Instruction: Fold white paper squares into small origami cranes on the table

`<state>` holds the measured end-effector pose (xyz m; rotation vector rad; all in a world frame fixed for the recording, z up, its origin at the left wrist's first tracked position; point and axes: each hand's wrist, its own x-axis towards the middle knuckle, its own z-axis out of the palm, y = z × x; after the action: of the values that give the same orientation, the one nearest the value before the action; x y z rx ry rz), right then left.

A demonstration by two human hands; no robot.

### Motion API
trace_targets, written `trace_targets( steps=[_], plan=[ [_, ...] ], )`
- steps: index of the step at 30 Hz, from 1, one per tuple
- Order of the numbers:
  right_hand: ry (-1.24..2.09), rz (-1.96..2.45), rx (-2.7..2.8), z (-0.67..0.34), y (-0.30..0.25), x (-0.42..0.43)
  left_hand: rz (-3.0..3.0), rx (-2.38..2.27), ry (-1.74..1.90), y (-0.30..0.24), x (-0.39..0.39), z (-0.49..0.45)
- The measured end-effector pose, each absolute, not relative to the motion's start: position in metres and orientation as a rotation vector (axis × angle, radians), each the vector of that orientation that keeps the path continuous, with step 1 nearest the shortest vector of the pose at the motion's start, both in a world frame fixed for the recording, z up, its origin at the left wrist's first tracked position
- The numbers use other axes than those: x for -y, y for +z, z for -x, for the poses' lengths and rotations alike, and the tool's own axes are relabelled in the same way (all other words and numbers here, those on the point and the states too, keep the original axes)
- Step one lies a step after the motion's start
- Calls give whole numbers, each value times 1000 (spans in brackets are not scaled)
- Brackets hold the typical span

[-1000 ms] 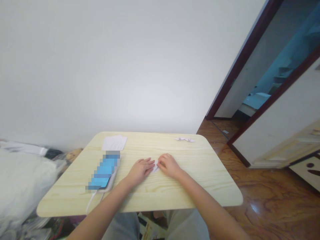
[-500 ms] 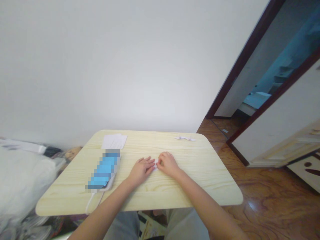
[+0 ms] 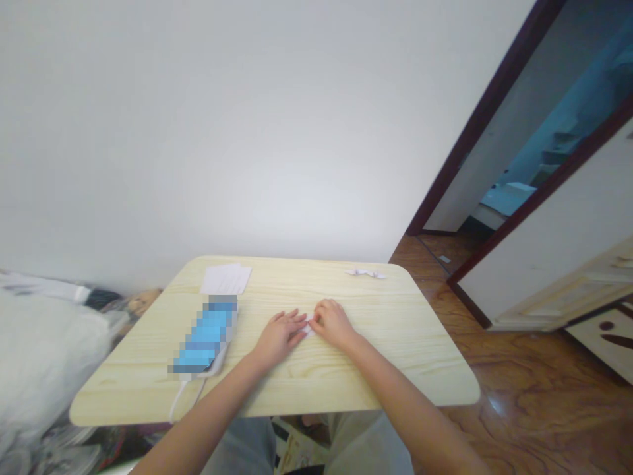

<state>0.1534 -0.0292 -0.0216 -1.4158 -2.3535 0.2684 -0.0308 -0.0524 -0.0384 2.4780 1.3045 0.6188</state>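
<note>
A small piece of white paper [image 3: 309, 327] lies on the pale wooden table [image 3: 316, 389], mostly covered by my fingers. My left hand [image 3: 279, 335] rests flat with its fingers stretched out, their tips on the paper's left side. From the right, my right hand [image 3: 334, 323] pinches the paper between thumb and curled fingers. How the paper is folded beneath them cannot be made out. Toward the back right of the table lies a thin twisted strip of white paper [image 3: 366, 273], apart from both hands.
White paper sheets [image 3: 226, 278] lie at the table's back left. In front of them is a phone [image 3: 205, 340] with a blurred blue screen and a white cable [image 3: 178, 399]. A white wall [image 3: 297, 132] stands behind the table, and a doorway [image 3: 475, 185] is at the right.
Both hands stay in nearly the same place. The right hand's fingers have shifted slightly at the paper, and a little more of its white surface shows between the hands.
</note>
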Motion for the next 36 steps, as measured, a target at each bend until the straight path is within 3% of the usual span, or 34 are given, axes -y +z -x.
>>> trace_targets(
  steps=[9, 18, 36],
  plan=[
    [282, 1444, 2353, -152, -18, 32, -2469, -1347, 596, -37, 56, 28],
    [289, 1484, 2397, -153, -16, 31, -2630, -1180, 803, -43, 66, 40],
    [314, 1495, 2354, -151, -14, 29, -2702, -1120, 574, -34, 76, 42]
  ],
)
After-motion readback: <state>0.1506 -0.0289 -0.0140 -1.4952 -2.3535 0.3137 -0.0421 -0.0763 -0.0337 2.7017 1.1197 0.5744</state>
